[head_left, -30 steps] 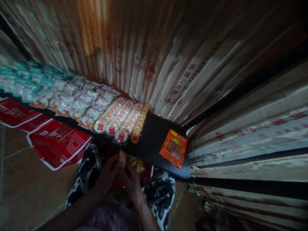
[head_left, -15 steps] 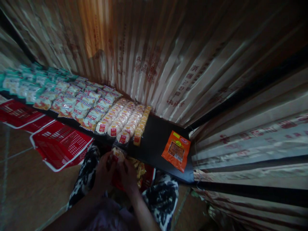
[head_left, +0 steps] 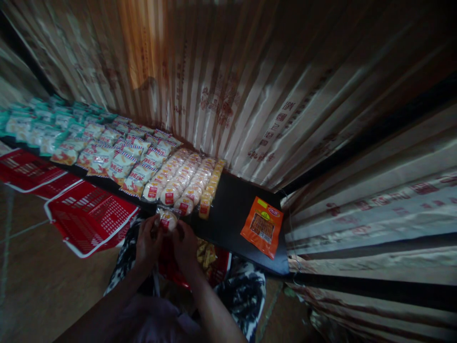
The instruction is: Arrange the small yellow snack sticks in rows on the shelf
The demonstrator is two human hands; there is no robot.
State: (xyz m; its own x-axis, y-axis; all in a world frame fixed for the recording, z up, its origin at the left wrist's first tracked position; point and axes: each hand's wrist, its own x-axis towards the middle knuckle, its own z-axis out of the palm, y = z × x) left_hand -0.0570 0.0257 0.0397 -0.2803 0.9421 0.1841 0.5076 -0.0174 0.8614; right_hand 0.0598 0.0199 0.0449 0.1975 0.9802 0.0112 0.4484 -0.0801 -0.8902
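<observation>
A round cracker packet (head_left: 167, 220) in clear wrap with a red label is held between my two hands, just in front of the black shelf (head_left: 232, 209). My left hand (head_left: 148, 240) grips its left side. Fingers of my right hand (head_left: 184, 245) pinch its right side. Right beyond it, rows of similar round cracker packets (head_left: 173, 183) lie on the shelf, beside a row of small yellow packets (head_left: 210, 190). Under my hands sits a red basket (head_left: 227, 267) with gold-wrapped pieces (head_left: 206, 255) inside.
An orange snack bag (head_left: 263, 227) lies on the shelf's right part. White-and-blue bags (head_left: 130, 162) and green bags (head_left: 46, 126) fill its left. Red baskets (head_left: 91, 212) stand on the floor at left. A pleated curtain (head_left: 221, 95) hangs behind.
Both hands have moved slightly forward and left with the round cracker packet, closer to the shelf's front edge. More of the gold-wrapped pieces now shows.
</observation>
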